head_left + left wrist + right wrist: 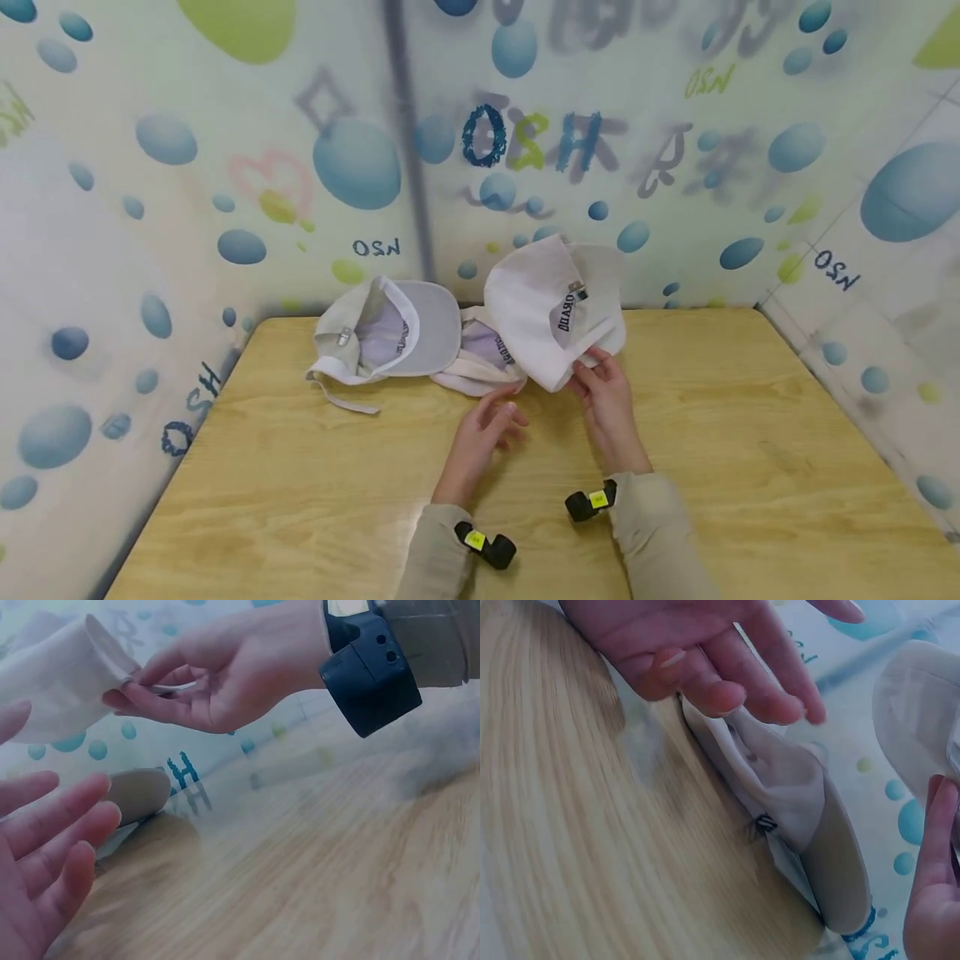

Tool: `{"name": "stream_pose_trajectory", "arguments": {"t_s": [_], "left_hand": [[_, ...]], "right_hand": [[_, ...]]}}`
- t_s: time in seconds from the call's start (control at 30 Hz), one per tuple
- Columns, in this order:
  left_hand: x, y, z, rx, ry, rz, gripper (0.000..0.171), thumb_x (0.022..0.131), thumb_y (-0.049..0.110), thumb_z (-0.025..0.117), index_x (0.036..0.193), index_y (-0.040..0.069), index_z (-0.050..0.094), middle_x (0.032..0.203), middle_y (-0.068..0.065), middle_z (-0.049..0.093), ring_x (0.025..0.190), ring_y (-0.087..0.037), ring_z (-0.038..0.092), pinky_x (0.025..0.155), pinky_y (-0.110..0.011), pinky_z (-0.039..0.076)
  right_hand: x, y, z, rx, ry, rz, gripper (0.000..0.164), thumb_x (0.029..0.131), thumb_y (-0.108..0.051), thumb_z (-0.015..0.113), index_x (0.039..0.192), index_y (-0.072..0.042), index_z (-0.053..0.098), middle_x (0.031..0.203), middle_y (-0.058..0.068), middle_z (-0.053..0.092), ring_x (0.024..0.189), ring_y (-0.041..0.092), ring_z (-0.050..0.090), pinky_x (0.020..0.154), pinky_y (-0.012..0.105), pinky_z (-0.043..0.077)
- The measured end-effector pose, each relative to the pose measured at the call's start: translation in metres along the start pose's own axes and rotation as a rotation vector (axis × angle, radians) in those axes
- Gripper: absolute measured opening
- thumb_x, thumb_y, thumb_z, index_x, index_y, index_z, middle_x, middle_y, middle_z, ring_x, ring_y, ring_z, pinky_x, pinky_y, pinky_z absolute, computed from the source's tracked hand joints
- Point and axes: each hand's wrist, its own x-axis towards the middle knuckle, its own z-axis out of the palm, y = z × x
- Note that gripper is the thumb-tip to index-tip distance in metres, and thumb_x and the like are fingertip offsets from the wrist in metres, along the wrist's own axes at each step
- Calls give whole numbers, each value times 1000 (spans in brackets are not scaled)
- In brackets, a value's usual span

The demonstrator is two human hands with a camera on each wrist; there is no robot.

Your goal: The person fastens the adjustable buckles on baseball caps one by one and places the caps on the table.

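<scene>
While in the right hand's grip, one white cap beside two other caps, left hand loose.

From my end of the feed: raised cap looks like matt cloth, lightly creased; strap buckle glints like metal. Grey-brimmed cap also cloth, its brim smooth and matt; second buckle metallic-looking too. Crumpled cap: soft matt fabric, rumpled. Table reads to me as smooth, grained wood, soft sheen beside the left sleeve. That sleeve and the right sleeve: matt, wrinkled cloth. Black camera casing looks smooth, hard plastic. Wall smooth, printed; paper or plastic, I can't tell.
</scene>
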Motion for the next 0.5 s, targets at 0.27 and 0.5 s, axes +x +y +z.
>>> {"name": "stream_pose_trajectory", "arguments": {"t_s": [0.27, 0.5], "left_hand": [[-6, 5, -3, -111, -65, -53, 47, 94, 33, 42, 132, 5, 38, 99, -23, 62, 85, -46, 56, 66, -44, 47], [2, -11, -6, -220, -93, -47, 40, 93, 34, 45, 126, 13, 43, 111, -26, 56, 87, -41, 58, 62, -39, 48]], "right_hand": [[-9, 12, 12, -25, -92, -29, 25, 87, 0, 53, 110, -8, 47, 99, 3, 58, 82, 12, 59, 72, 27, 50], [-12, 18, 18, -90, -145, -52, 34, 86, 2, 53, 119, -2, 45, 105, 4, 58, 85, 15, 57, 73, 28, 49]]}}
